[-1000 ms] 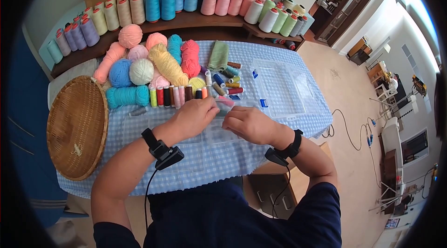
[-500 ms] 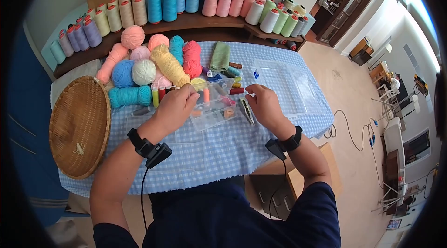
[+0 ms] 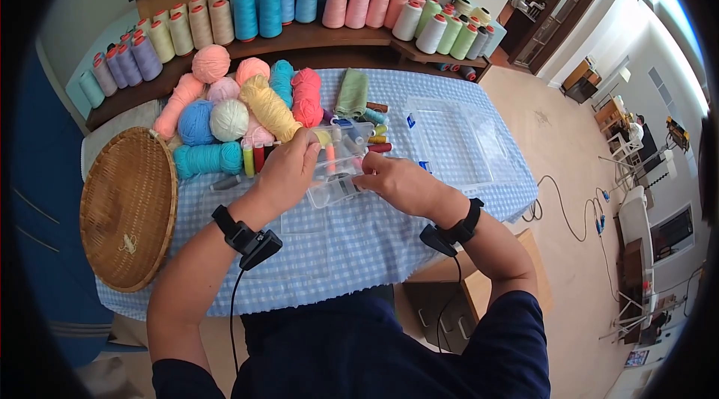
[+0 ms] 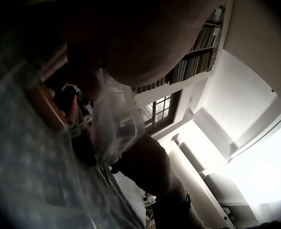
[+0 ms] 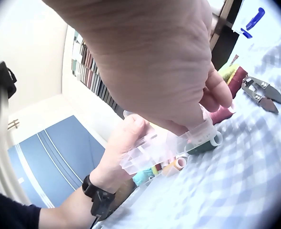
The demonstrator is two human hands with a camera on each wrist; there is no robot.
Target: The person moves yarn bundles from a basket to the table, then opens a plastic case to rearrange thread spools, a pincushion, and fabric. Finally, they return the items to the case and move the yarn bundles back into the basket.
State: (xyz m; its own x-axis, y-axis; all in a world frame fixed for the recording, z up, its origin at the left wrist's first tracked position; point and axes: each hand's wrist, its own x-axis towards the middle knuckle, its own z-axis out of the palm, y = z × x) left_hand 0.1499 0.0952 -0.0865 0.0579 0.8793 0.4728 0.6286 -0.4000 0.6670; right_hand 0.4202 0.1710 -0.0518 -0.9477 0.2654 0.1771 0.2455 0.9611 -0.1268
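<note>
A clear plastic compartment box (image 3: 322,193) tilts above the table in the head view. My left hand (image 3: 284,178) grips its left side, thumb near the upper edge. My right hand (image 3: 404,186) has its thumb and fingers bent at the box's right corner, where they pinch it. In the right wrist view, a dark green thread spool (image 5: 205,145) shows right under those fingertips, with an orange spool (image 5: 176,164) beside it. Thread snips (image 5: 264,93) lie on the cloth nearby. The left wrist view is dark, with the box (image 4: 116,124) close by the fingers.
A larger clear case (image 3: 449,144) with blue latches stands at the right on the checked cloth (image 3: 374,249). Yarn balls and skeins (image 3: 228,120) pile up at the back left, beside a woven basket (image 3: 127,212). A folded green cloth (image 3: 352,92) and loose spools (image 3: 380,148) lie behind the box.
Half a second ago my right hand was apart from the box, above the snips; it has come left and down to the box's corner. My left hand has kept its hold.
</note>
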